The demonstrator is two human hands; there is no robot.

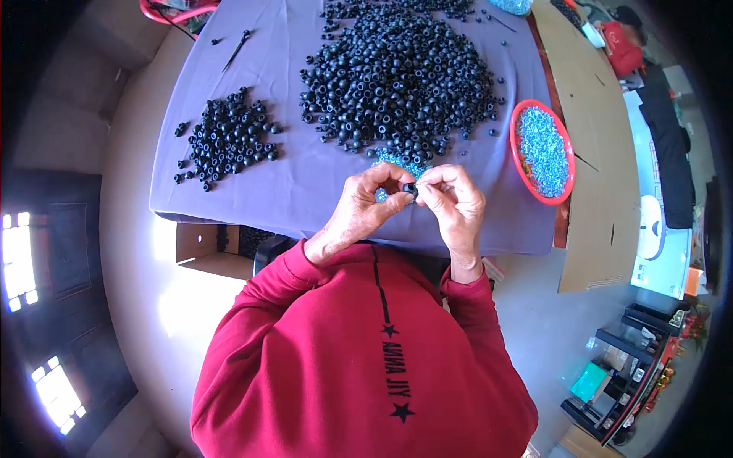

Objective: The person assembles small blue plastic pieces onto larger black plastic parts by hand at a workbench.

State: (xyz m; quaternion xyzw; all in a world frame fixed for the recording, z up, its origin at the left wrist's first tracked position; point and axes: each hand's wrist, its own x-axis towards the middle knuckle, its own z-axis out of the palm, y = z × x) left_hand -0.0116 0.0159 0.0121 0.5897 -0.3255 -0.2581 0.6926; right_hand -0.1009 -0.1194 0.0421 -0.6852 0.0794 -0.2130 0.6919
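- The left hand point(366, 200) has its grip pinched on a black bead point(410, 188), between thumb and forefinger.
- The right hand point(456, 202) meets it from the other side, thumb and forefinger at the bead; whether its grip grasps something small, I cannot tell.
- The bead is above the near part of the table point(282, 187), which has a purple cover.
- Blue bits point(402, 161) lie just under and beyond the hands, partly hidden by them.
- Beyond these spreads a large heap point(397, 84) of black beads.
- A smaller pile point(229, 141) of them lies toward the left edge, a few strays around it.
- To the right stands a red bowl point(551, 201) filled with similar blue bits.
- A cardboard sheet point(603, 206) lies right of the table.
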